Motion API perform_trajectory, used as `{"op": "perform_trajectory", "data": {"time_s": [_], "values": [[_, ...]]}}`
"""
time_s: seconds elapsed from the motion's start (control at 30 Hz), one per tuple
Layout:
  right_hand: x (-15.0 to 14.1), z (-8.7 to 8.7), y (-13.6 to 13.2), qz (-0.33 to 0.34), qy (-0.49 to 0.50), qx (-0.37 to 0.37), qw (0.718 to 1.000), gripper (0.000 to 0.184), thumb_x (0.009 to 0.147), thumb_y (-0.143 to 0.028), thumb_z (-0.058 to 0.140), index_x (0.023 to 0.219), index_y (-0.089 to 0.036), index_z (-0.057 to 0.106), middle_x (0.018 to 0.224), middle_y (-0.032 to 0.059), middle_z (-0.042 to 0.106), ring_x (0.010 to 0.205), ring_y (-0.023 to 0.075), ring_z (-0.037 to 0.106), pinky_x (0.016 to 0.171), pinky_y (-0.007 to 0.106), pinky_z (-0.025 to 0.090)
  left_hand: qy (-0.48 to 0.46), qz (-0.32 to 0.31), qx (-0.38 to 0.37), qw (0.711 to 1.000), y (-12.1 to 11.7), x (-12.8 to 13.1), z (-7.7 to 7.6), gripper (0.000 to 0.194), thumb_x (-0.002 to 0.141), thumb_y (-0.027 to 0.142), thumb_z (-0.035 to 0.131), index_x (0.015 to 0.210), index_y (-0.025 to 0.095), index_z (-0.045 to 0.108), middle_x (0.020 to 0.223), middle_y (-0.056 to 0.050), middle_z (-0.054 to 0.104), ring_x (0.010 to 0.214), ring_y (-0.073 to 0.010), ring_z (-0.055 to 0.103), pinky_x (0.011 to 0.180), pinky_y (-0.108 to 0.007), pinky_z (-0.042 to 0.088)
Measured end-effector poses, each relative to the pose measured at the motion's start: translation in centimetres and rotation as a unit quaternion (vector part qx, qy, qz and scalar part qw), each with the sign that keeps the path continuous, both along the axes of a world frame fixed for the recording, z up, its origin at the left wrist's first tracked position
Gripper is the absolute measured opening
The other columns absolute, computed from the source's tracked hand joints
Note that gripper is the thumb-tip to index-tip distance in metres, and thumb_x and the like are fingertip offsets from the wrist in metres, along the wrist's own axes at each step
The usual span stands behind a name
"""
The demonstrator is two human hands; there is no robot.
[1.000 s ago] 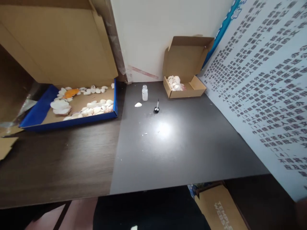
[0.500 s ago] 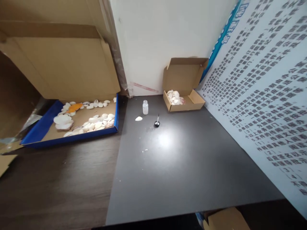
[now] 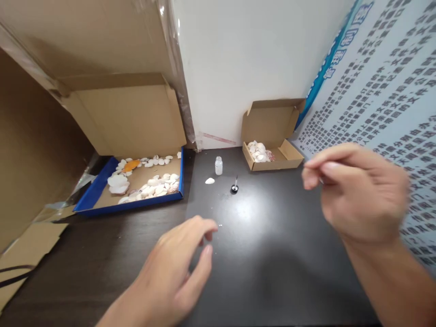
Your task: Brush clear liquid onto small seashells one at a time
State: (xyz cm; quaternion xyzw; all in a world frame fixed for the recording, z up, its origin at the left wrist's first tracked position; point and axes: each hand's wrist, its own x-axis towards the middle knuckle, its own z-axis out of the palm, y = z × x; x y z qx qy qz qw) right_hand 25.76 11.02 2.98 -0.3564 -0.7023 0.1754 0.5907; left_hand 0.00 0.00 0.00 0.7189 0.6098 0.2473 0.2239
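My left hand (image 3: 180, 268) hovers over the near part of the dark table, thumb and fingers apart, with nothing between them. At the right, my right hand (image 3: 361, 195) is raised with its fingers pinched together. A tiny pale spot shows at the pinch, too small to name. Beyond my hands stands a small uncapped glass bottle (image 3: 218, 166) with whitish contents. A single white seashell (image 3: 210, 180) lies in front of it. The black bottle cap (image 3: 235, 189) rests upside down to the right, its applicator brush pointing up.
On the left, a blue-edged cardboard box (image 3: 183, 177) with its lid raised holds many seashells and an orange one. A smaller open cardboard box (image 3: 272, 165) with shells stands at the back right. A printed board (image 3: 384, 104) leans along the right side. Small white crumbs dot the table.
Both hands have come into view, the left from below and the right from the right side. The camera view has tilted up, while the bottle, cap and shell stay in place.
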Motion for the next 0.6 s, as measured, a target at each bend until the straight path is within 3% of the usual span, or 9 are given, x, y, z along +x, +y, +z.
{"op": "perform_trajectory", "data": {"time_s": [0.1,0.2,0.3,0.47,0.6], "values": [[-1.6,-0.5,2.0,0.036,-0.033,-0.076,0.996,0.022,0.087,-0.014,0.048,0.076,-0.021,0.066,0.062,-0.0015,0.058,0.06,0.0142,0.055,0.057,0.027,0.043,-0.015,0.004,-0.045,0.999,5.1,-0.1,0.1,0.021,0.091,0.035,0.041,0.103,0.025,0.055,0.093,-0.001,0.067,0.08,-0.0153,0.061,0.071,-0.028,0.048],[-2.8,-2.7,4.5,0.062,-0.137,-0.202,0.968,0.02,0.082,-0.017,0.045,0.08,-0.021,0.065,0.068,-0.0008,0.063,0.062,0.0162,0.057,0.058,0.029,0.043,-0.032,0.056,-0.063,0.996,9.9,-0.2,-0.6,0.024,0.092,0.033,0.037,0.11,0.023,0.05,0.1,-0.001,0.068,0.074,-0.0127,0.063,0.071,-0.027,0.049],[-3.5,-5.3,5.9,0.073,-0.239,-0.211,0.945,0.02,0.083,-0.018,0.047,0.095,-0.021,0.063,0.085,0.002,0.066,0.076,0.0192,0.061,0.066,0.031,0.046,0.027,0.091,-0.037,0.995,13.2,0.0,-1.4,0.028,0.089,0.03,0.041,0.115,0.023,0.049,0.101,-0.004,0.067,0.087,-0.0178,0.065,0.078,-0.03,0.048],[-4.7,-7.9,5.5,0.076,-0.302,-0.169,0.935,0.032,0.08,-0.021,0.063,0.112,-0.02,0.06,0.105,0.0062,0.063,0.092,0.023,0.061,0.081,0.035,0.048,0.085,0.122,-0.008,0.989,15.5,0.6,-1.8,0.035,0.086,0.027,0.045,0.119,0.018,0.049,0.117,-0.013,0.059,0.104,-0.0259,0.062,0.09,-0.037,0.046],[-5.8,-8.7,5.5,0.071,-0.308,-0.141,0.938,0.023,0.083,-0.024,0.069,0.105,-0.019,0.064,0.103,0.0072,0.062,0.1,0.0261,0.059,0.088,0.038,0.046,0.13,0.116,-0.026,0.984,15.3,0.6,-2.2,0.03,0.084,0.026,0.046,0.112,0.015,0.053,0.12,-0.017,0.053,0.101,-0.0311,0.063,0.088,-0.042,0.047]]}}
